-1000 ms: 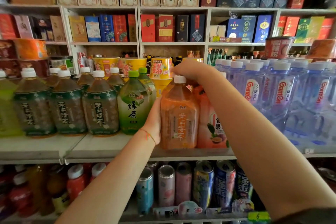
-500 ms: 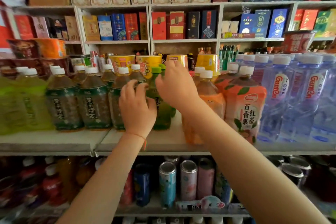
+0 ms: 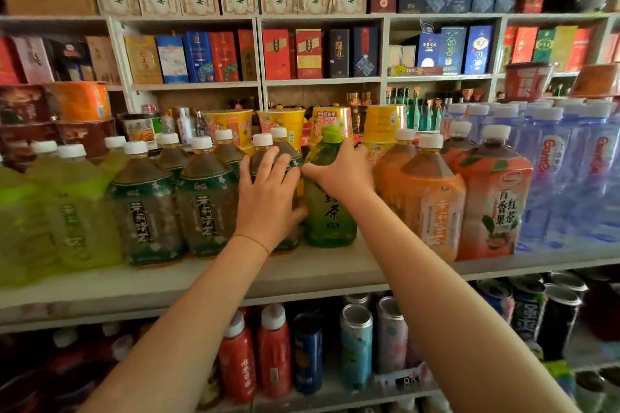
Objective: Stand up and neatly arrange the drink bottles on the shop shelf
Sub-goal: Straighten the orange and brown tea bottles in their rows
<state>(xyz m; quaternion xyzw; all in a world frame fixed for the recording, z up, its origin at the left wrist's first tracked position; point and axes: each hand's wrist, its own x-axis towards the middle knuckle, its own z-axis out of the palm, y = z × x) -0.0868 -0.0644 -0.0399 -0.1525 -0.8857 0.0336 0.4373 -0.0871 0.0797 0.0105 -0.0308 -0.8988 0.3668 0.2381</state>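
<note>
The left hand (image 3: 268, 201) is lying with fingers spread and fairly straight against the front of a dark tea bottle (image 3: 288, 157), pressing on it rather than curling round it, probably to steady it and hold the dark-labelled row in line. The right hand (image 3: 342, 171) is reaching over from the right and gripping the shoulder of the green tea bottle (image 3: 330, 214), fingers wrapped round just under its green cap (image 3: 330, 134). That bottle is leaning a little to the right, so the person seems to be righting it or shifting it into its slot. It is standing on the middle shelf (image 3: 335, 268), touching or all but touching the dark tea bottle on its left, with the orange tea bottles (image 3: 426, 198) just beside it on its right. The gap it is sitting in looks only a little wider than the bottle, so there is little room for sideways moves, and a push could knock either neighbour. More bottles and yellow cups (image 3: 281, 124) are crowding the far side, limiting how far back it can go. The near side is giving the most room: a bare strip of shelf is running in front of the row to the front edge, and a bottle drawn too far forward could tip off there. Water bottles (image 3: 550, 184) are filling the right end of the shelf, and cans (image 3: 357, 342) are standing on the shelf below.
</note>
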